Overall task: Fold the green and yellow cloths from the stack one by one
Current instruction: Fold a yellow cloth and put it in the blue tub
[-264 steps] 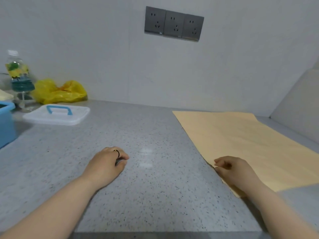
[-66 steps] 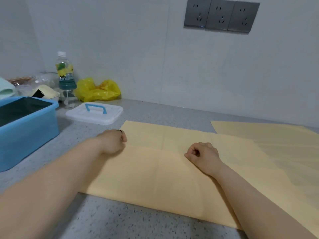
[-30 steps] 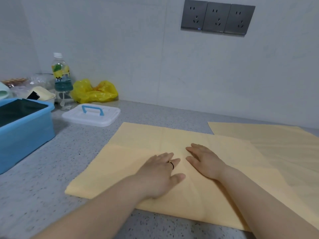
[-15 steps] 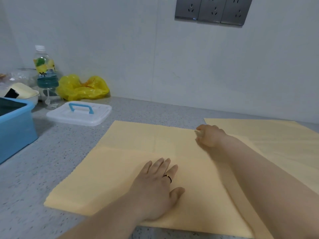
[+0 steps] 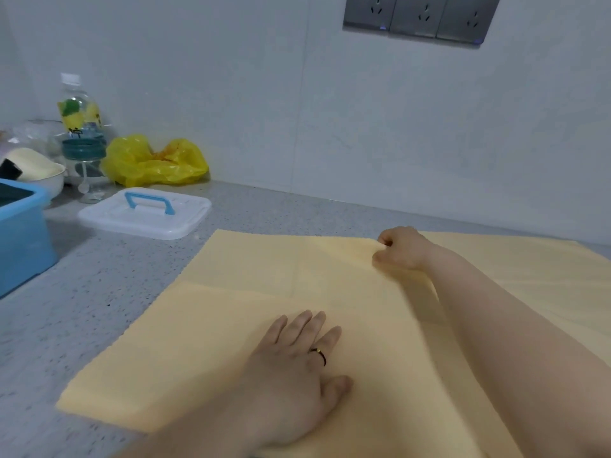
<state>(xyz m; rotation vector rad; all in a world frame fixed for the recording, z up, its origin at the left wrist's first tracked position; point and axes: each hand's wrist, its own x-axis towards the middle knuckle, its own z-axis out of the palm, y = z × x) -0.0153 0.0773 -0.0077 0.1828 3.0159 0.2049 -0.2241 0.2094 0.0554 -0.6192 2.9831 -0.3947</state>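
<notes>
A pale yellow cloth (image 5: 205,325) lies spread flat on the grey speckled counter in front of me, with faint fold creases across it. My left hand (image 5: 294,365) rests flat on its near middle, fingers spread, a ring on one finger. My right hand (image 5: 401,247) is closed at the cloth's far right corner, pinching the edge there. A second yellow cloth (image 5: 535,272) lies flat to the right, partly under my right forearm.
A white box lid with a blue handle (image 5: 145,213) sits beyond the cloth's left corner. A blue tub (image 5: 20,239) stands at the far left. A yellow plastic bag (image 5: 155,161) and a bottle (image 5: 79,123) are against the wall. Power sockets (image 5: 420,18) are above.
The cloth was pulled over from the right and spread in front of me. My left hand flattened on it; my right hand moved from the middle to the far right corner and closed there.
</notes>
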